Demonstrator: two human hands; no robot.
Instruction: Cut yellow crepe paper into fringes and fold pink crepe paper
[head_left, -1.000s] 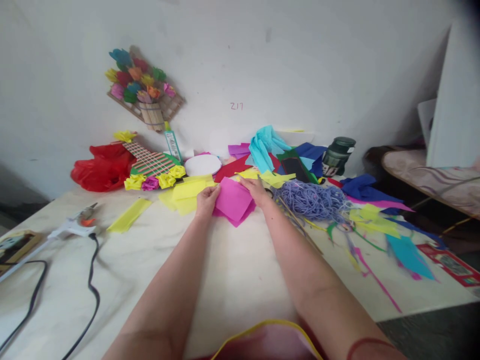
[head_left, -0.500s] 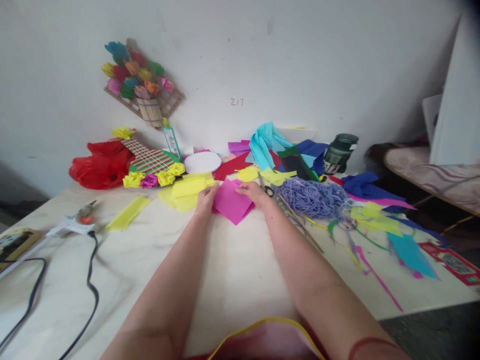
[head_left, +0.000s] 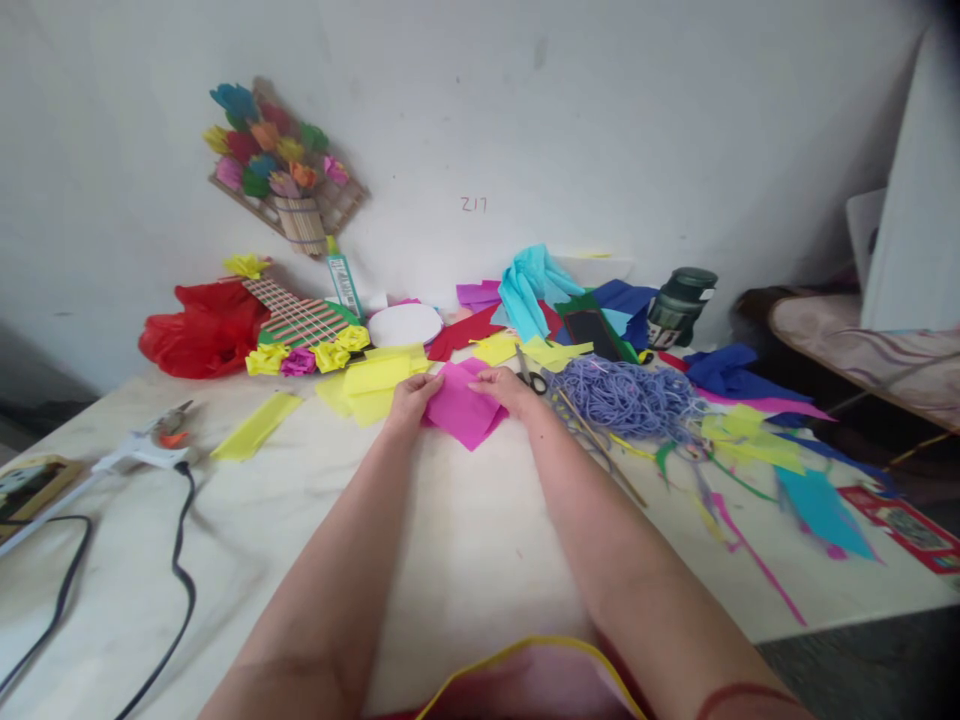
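Several magenta paper squares (head_left: pixel 465 405) overlap slightly askew between my hands, one corner pointing toward me. My left hand (head_left: pixel 412 400) pinches their left edge, thumb on top. At the upper right, my right hand (head_left: pixel 504 388) holds the squares between thumb and fingers. Yellow paper sheets (head_left: pixel 375 385) lie just left of my left hand. Close to my right hand are black-handled scissors (head_left: pixel 534 380) and a tangled heap of blue-violet cord (head_left: pixel 622 395).
A hot glue gun (head_left: pixel 154 445) with a black cable lies at left near a yellow strip (head_left: pixel 256 427). Behind stand a flower-trimmed stick panel (head_left: pixel 304 315), a glue box (head_left: pixel 343 280) and a dark jar (head_left: pixel 681 305). Paper scraps (head_left: pixel 825 510) litter the right side.
My left hand has shifted slightly on the left edge of the magenta squares, its fingers reaching a little further over them. The right hand keeps its hold almost unmoved.
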